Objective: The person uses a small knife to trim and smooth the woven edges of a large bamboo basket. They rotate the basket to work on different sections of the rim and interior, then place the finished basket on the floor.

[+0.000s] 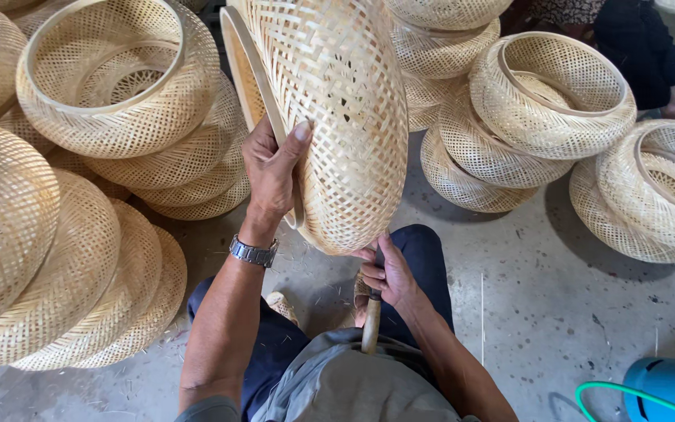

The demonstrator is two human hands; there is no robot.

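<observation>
A woven bamboo basket [337,117], round and pale, stands on its edge in front of me with its rim turned to the left. My left hand [273,172] grips that rim, thumb pressed on the woven outside; a metal watch sits on the wrist. Below the basket's bottom edge, my right hand [387,275] is closed around a tool with a wooden handle [371,322]. The tool's working end is hidden behind the hand and the basket. My knees in dark blue trousers are under both hands.
Stacks of similar woven baskets [111,86] lie at the left, and more baskets [548,94] at the right and back. A person in dark clothes [642,47] sits at the top right. A blue cylinder [669,387] with a green hose [595,388] stands at the bottom right on the concrete floor [548,297].
</observation>
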